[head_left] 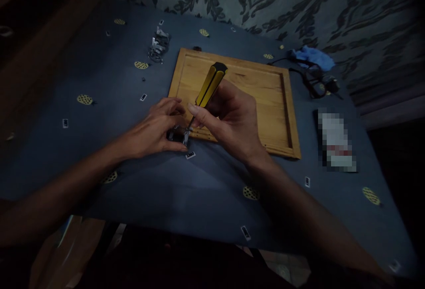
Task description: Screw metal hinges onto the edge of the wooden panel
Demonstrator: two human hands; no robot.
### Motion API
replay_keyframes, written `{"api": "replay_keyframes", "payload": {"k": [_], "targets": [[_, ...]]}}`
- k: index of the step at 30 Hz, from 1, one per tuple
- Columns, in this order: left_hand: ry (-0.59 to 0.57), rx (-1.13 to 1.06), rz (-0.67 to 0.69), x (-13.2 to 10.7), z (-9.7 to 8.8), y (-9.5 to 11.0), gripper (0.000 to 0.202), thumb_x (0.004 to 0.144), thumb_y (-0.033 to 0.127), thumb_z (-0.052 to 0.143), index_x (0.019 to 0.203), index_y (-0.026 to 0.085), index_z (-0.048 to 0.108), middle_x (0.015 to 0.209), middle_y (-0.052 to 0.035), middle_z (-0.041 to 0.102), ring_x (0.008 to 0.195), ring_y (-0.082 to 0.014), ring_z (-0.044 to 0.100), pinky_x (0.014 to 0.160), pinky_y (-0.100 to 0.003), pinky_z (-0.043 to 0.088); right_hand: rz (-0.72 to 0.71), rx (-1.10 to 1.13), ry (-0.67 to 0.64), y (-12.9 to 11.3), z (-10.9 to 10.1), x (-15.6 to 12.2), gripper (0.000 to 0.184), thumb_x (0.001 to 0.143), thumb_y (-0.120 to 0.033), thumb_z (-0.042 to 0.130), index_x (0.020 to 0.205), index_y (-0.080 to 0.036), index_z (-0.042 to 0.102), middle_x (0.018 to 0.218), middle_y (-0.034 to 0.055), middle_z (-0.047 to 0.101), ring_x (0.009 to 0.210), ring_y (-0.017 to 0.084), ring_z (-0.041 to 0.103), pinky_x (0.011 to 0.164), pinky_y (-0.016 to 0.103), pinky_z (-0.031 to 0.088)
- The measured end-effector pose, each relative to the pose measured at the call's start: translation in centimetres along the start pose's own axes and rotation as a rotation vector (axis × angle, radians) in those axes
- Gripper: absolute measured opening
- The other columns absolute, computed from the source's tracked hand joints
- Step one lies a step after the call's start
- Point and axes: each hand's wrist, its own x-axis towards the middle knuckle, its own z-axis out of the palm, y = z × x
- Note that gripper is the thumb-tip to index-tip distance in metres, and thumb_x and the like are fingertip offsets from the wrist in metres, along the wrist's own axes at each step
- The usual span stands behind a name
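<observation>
A framed wooden cabinet door (289, 116) lies flat on the table. At its near left corner sits a small metal hinge (179, 135), held between the thumb and fingers of my left hand (154, 127). My right hand (239, 118) is closed around a yellow and black screwdriver (212, 84), its handle tilted up and to the right. The shaft points down at the hinge; whether its tip sits in a screw cannot be made out. Small dark holes show along the door's near edge.
A pile of metal hinges (159, 44) lies at the back left. Beyond the door's right side are a blue cloth (314, 57) and black eyeglasses (314, 86). A blurred-out flat object (337, 140) rests at the right. A patterned wall (265, 1) stands behind the blue tablecloth (199, 191).
</observation>
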Motion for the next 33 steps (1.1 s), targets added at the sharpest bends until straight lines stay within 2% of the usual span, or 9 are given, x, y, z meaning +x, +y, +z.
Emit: {"api": "replay_keyframes", "payload": {"k": [3,6,12,21,25,29,33], "targets": [[0.010,-0.004,0.000,0.0,0.1,0.0,0.048,0.082,0.056,0.086,0.112,0.020,0.077,0.140,-0.0153,0.062,0.149,-0.0415,0.044,0.122,-0.061,0.042,-0.016,0.010,0.003,-0.3,-0.2,0.1,0.023,0.092,-0.045,0.082,0.097,-0.029,0.067,0.090,-0.0002,0.070,0.087,0.022,0.075,0.070,0.037,0.069],[0.022,-0.016,0.004,0.0,0.1,0.0,0.047,0.081,0.056,0.087,0.111,0.021,0.076,0.141,-0.0143,0.062,0.150,-0.0416,0.043,0.122,-0.061,0.042,-0.022,0.051,-0.050,-0.6,-0.6,0.3,0.022,0.092,-0.045,0.082,0.095,-0.028,0.068,0.086,-0.0014,0.069,0.079,0.020,0.074,0.071,0.037,0.069],[0.008,-0.016,-0.008,0.0,0.0,0.1,0.046,0.081,0.054,0.087,0.112,0.021,0.077,0.140,-0.0137,0.062,0.147,-0.0403,0.046,0.122,-0.059,0.043,0.024,0.041,-0.142,-1.3,-1.4,0.5,0.027,0.090,-0.053,0.082,0.094,-0.029,0.071,0.085,-0.0004,0.071,0.078,0.021,0.073,0.073,0.040,0.068],[0.017,-0.032,-0.004,-0.1,0.1,0.0,0.050,0.082,0.054,0.086,0.120,0.024,0.076,0.143,-0.0136,0.062,0.152,-0.0414,0.043,0.123,-0.060,0.042,0.024,0.050,-0.061,-0.6,-0.9,0.5,0.041,0.081,-0.064,0.086,0.091,-0.029,0.069,0.085,0.0002,0.073,0.083,0.023,0.076,0.068,0.038,0.069],[0.019,-0.042,0.002,0.0,0.0,0.1,0.045,0.083,0.054,0.086,0.114,0.022,0.077,0.141,-0.0137,0.064,0.150,-0.0407,0.045,0.122,-0.060,0.042,0.065,0.115,-0.155,-1.3,-1.8,0.9,0.045,0.075,-0.062,0.091,0.099,-0.030,0.071,0.086,-0.0024,0.074,0.082,0.021,0.077,0.070,0.035,0.069],[0.019,-0.042,0.013,0.0,-0.1,0.2,0.045,0.084,0.055,0.085,0.113,0.022,0.077,0.139,-0.0136,0.064,0.148,-0.0391,0.046,0.122,-0.059,0.042,0.065,0.127,-0.261,-1.9,-2.6,1.2,0.037,0.081,-0.057,0.089,0.101,-0.029,0.075,0.081,-0.0026,0.074,0.076,0.019,0.075,0.076,0.036,0.068],[0.024,-0.016,0.024,0.0,-0.1,0.2,0.047,0.083,0.058,0.084,0.113,0.022,0.076,0.141,-0.0139,0.063,0.146,-0.0386,0.048,0.121,-0.058,0.043,0.028,0.131,-0.194,-1.5,-2.0,0.9,0.033,0.083,-0.056,0.087,0.093,-0.027,0.074,0.088,-0.0013,0.075,0.081,0.020,0.076,0.077,0.037,0.069]]}}
